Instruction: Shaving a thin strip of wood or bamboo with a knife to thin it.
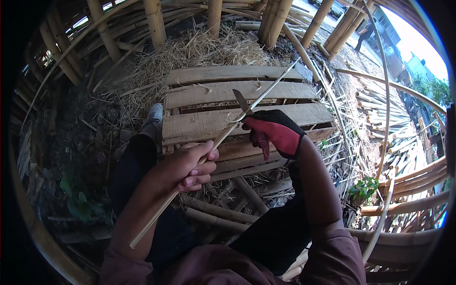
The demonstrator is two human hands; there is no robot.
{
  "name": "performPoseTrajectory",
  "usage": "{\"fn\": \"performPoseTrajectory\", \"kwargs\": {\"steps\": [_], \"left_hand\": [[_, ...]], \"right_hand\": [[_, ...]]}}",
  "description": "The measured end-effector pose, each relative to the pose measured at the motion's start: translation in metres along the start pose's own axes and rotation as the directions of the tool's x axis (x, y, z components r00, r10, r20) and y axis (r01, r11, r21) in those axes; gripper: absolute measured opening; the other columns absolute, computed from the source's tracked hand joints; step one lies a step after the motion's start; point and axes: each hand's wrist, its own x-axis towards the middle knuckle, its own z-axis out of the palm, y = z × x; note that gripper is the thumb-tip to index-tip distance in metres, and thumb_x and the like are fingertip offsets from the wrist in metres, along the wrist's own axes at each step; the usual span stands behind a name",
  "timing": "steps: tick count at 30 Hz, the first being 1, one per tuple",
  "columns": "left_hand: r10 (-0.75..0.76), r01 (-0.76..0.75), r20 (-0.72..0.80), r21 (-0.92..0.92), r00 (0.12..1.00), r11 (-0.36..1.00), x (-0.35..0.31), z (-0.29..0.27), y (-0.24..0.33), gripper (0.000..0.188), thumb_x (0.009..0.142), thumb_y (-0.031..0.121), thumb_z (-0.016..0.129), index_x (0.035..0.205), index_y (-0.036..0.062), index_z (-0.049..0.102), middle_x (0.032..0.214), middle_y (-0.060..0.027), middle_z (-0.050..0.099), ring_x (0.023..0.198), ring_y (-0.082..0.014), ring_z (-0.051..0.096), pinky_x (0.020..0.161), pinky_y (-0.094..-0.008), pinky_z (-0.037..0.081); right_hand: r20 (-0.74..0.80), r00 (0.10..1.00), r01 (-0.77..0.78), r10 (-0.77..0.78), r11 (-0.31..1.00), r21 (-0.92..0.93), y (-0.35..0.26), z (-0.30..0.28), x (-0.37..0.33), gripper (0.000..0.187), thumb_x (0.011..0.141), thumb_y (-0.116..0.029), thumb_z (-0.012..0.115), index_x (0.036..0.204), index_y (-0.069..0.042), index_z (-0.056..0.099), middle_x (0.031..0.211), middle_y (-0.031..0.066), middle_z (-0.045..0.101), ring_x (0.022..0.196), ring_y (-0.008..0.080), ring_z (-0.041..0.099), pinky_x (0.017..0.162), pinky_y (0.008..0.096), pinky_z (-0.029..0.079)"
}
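from where i sit, my bare left hand is curled shut around a long, thin, pale strip of split bamboo, thumb and fingers pinching it just below the strip's middle. the strip's long axis runs on a diagonal: its lower end hangs down past my left forearm toward the bottom left, and its upper end climbs to the upper right, out over the weathered slatted wooden pallet in front of my knees. so from the left grip the working part of the strip lies up and to the right, straight toward the other hand.

there my right hand in a red and black work glove is closed around the handle of a short knife with a dull grey blade. the blade points up and away, and its edge seems to meet the strip just beside the gloved fist, where a thin curl of shaving appears to lift off. the right hand is the nearer one to that contact point; the left holds well back along the strip.

the strip looks flat, smooth, straw-coloured and slightly flexible, tapering fine toward its far tip.
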Motion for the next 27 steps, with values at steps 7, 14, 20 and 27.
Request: {"fn": "performPoseTrajectory", "kwargs": {"steps": [7, 14, 20, 27], "left_hand": [[-0.002, 0.002, 0.015, 0.042, 1.000, 0.999, 0.000, 0.001, -0.001, 0.031, 0.106, 0.035, 0.034, 0.086, 0.0118, 0.041, 0.051, 0.0067, 0.032, 0.035, -0.0019, 0.031, 0.027, -0.0170, 0.026], [0.014, -0.014, -0.008, 0.020, 1.000, 1.000, 0.000, 0.001, 0.000, 0.032, 0.106, 0.035, 0.034, 0.086, 0.0117, 0.042, 0.051, 0.0064, 0.032, 0.034, -0.0024, 0.032, 0.027, -0.0176, 0.026], [-0.015, 0.016, -0.015, 0.046, 1.000, 0.999, 0.003, 0.005, -0.004, 0.034, 0.105, 0.037, 0.035, 0.083, 0.0120, 0.040, 0.049, 0.0064, 0.032, 0.031, -0.0021, 0.031, 0.025, -0.0166, 0.025], [-0.120, 0.120, 0.010, -0.001, 0.993, 0.993, 0.013, 0.003, -0.008, 0.037, 0.105, 0.042, 0.036, 0.082, 0.0124, 0.040, 0.053, 0.0052, 0.032, 0.035, -0.0018, 0.028, 0.026, -0.0167, 0.024]], "right_hand": [[-0.196, 0.980, -0.073, 0.033, 0.978, -0.198, -0.004, 0.002, -0.001, 0.039, 0.096, -0.041, 0.058, 0.103, -0.005, 0.069, 0.072, 0.0048, 0.063, 0.060, 0.0118, 0.059, 0.056, 0.0284, 0.047], [-0.232, 0.890, 0.149, -0.393, 0.731, -0.666, 0.003, 0.011, 0.007, 0.057, 0.091, -0.067, 0.044, 0.115, -0.023, 0.071, 0.095, 0.0179, 0.070, 0.090, 0.0366, 0.067, 0.084, 0.0427, 0.050], [-0.419, 0.905, -0.189, -0.081, 0.805, -0.563, -0.019, 0.018, 0.005, 0.067, 0.091, -0.072, 0.034, 0.101, -0.019, 0.075, 0.092, 0.0187, 0.070, 0.088, 0.0367, 0.067, 0.082, 0.0426, 0.050], [-0.543, 0.837, -0.326, -0.070, 0.733, -0.597, -0.021, 0.032, 0.013, 0.072, 0.097, -0.064, 0.024, 0.088, -0.014, 0.075, 0.087, 0.0213, 0.069, 0.087, 0.0385, 0.067, 0.082, 0.0449, 0.050]]}}
